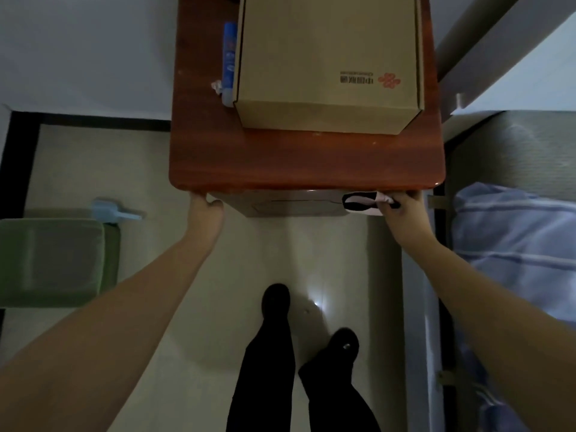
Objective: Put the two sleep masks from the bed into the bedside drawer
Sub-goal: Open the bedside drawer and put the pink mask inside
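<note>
Right hand pinches a mask over the barely open drawer; left hand, fingers hidden — grip unclear. Risk: mask snags — gap narrow.

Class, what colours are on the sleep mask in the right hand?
Black and white, on the sleep mask, in the head view.

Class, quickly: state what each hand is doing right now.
Left hand: fingers hidden under the nightstand edge; grip cannot be told.
Right hand: closed, holding a black-and-white sleep mask.
</note>
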`<move>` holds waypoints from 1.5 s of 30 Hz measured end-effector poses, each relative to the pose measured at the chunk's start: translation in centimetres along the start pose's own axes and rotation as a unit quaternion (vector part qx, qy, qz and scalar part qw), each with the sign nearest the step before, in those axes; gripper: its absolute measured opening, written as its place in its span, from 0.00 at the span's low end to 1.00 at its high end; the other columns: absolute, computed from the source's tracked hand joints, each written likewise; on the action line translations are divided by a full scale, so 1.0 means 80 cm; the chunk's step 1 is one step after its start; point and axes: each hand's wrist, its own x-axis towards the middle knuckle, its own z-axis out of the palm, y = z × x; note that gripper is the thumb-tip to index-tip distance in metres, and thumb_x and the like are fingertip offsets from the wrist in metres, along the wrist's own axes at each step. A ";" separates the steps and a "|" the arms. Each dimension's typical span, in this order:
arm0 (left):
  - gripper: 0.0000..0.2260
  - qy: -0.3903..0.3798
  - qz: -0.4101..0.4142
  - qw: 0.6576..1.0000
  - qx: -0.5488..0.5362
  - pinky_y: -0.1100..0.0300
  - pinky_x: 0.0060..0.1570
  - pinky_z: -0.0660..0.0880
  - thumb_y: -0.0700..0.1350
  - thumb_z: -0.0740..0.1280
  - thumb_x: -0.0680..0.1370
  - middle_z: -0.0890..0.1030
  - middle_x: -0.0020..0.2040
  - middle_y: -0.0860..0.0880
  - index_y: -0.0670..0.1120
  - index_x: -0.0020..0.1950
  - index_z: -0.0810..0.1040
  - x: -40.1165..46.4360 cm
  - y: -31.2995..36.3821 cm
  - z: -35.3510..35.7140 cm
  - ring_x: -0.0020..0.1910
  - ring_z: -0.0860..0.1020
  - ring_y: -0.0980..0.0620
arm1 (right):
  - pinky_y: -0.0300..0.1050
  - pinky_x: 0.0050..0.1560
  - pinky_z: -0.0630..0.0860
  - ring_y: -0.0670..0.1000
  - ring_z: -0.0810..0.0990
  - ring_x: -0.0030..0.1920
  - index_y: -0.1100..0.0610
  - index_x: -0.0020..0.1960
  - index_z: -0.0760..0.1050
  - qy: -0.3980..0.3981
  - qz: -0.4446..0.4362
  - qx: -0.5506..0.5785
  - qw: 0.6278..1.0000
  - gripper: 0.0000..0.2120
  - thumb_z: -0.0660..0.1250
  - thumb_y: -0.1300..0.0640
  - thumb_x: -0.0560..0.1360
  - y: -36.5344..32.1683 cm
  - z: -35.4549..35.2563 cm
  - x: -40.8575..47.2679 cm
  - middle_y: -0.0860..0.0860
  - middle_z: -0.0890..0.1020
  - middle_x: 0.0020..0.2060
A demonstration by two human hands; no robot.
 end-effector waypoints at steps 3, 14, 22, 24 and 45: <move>0.25 0.027 -0.009 0.997 -0.073 0.56 0.62 0.67 0.31 0.58 0.72 0.72 0.64 0.45 0.43 0.69 0.63 0.000 0.002 0.009 0.65 0.70 0.45 | 0.39 0.59 0.64 0.56 0.71 0.61 0.59 0.55 0.78 0.009 0.002 0.000 1.000 0.10 0.65 0.58 0.76 0.002 0.000 -0.001 0.58 0.64 0.68; 0.13 -0.008 0.051 0.991 0.124 0.58 0.49 0.69 0.45 0.71 0.73 0.77 0.50 0.47 0.45 0.52 0.71 -0.016 -0.024 -0.035 0.49 0.74 0.51 | 0.47 0.65 0.65 0.60 0.69 0.63 0.62 0.48 0.80 -0.026 -0.061 -0.081 0.994 0.06 0.67 0.60 0.74 0.032 -0.019 -0.035 0.61 0.68 0.65; 0.12 -0.036 0.064 0.964 0.257 0.59 0.28 0.63 0.43 0.70 0.74 0.72 0.32 0.47 0.43 0.41 0.66 -0.078 -0.078 -0.036 0.33 0.72 0.47 | 0.46 0.59 0.70 0.58 0.75 0.58 0.60 0.51 0.78 -0.086 -0.059 -0.113 0.988 0.06 0.66 0.61 0.75 0.084 -0.005 -0.102 0.59 0.69 0.64; 0.11 -0.023 0.054 0.968 0.244 0.60 0.26 0.61 0.41 0.68 0.75 0.70 0.31 0.50 0.43 0.42 0.65 -0.079 -0.090 -0.022 0.31 0.71 0.48 | 0.45 0.60 0.71 0.56 0.75 0.58 0.59 0.54 0.77 -0.089 -0.061 -0.108 0.988 0.08 0.66 0.61 0.75 0.091 0.002 -0.101 0.58 0.68 0.65; 0.07 -0.082 0.009 0.996 0.044 0.60 0.34 0.69 0.37 0.62 0.75 0.79 0.47 0.41 0.39 0.53 0.74 -0.064 0.013 0.027 0.45 0.77 0.46 | 0.58 0.58 0.76 0.61 0.79 0.55 0.62 0.59 0.76 -0.230 0.090 0.122 0.961 0.12 0.62 0.61 0.76 -0.134 0.109 -0.053 0.63 0.81 0.55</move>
